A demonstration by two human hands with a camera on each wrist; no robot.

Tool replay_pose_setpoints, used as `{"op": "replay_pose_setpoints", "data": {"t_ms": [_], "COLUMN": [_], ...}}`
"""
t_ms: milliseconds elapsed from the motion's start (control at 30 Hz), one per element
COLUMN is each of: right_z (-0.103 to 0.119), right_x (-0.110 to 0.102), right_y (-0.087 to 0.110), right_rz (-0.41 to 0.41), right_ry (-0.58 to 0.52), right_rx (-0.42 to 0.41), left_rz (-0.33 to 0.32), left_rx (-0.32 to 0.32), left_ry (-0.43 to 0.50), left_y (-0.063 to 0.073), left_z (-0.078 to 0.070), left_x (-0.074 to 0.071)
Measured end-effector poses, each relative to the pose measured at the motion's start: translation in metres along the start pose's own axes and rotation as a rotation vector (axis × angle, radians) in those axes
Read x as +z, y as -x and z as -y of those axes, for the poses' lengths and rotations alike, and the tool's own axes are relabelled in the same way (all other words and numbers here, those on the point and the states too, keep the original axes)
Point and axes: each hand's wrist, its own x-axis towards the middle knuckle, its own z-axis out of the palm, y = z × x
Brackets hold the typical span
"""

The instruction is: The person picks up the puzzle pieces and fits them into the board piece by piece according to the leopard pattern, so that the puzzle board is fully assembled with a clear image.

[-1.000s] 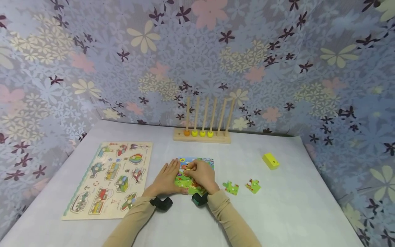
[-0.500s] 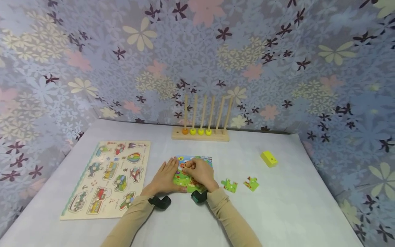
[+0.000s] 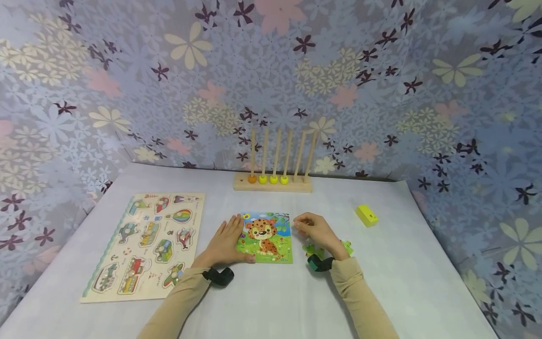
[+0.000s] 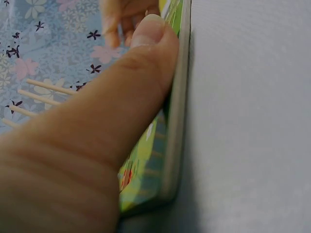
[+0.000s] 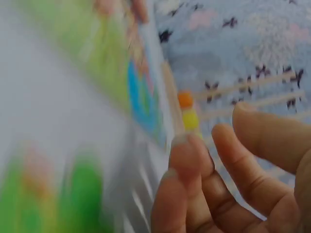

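A square jigsaw puzzle (image 3: pixel 271 247) with a spotted leopard cub on green grass lies flat at the middle of the table. My left hand (image 3: pixel 226 242) rests along its left side with fingers stretched out. In the left wrist view the thumb (image 4: pixel 146 39) presses on the puzzle's near edge. My right hand (image 3: pixel 318 231) is just right of the puzzle, its fingers loosely curled and nothing seen between them. Below that hand lie a green puzzle piece (image 3: pixel 312 251) and, behind the wrist, a second piece (image 3: pixel 348 247), both partly hidden.
At left lies a wooden peg board (image 3: pixel 148 254) with vehicle pictures. A rack (image 3: pixel 273 187) of upright wooden rods, with one orange and several yellow beads, stands at the back. A yellow block (image 3: pixel 366 215) is at the right. Flowered cloth (image 3: pixel 271 70) rises behind the table.
My right hand has left the puzzle and moved right, over the loose pieces, uncovering the leopard picture. My left hand stays at the puzzle's left side.
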Motion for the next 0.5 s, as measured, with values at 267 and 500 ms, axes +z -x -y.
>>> {"op": "replay_pose_setpoints", "data": {"t_ms": [267,500], "right_z": [-0.027,-0.033], "right_x": [-0.036,-0.046], "right_y": [0.028,0.031], "right_rz": [0.147,0.274], "right_ry": [0.037,0.071], "right_rx": [0.033,-0.039], "left_rz": [0.012,0.019], "left_rx": [-0.01,0.01], "left_ry": [-0.019,-0.01], "left_y": [0.002,0.0], "left_z": [0.001,0.0], "left_x": [-0.001,-0.002]}}
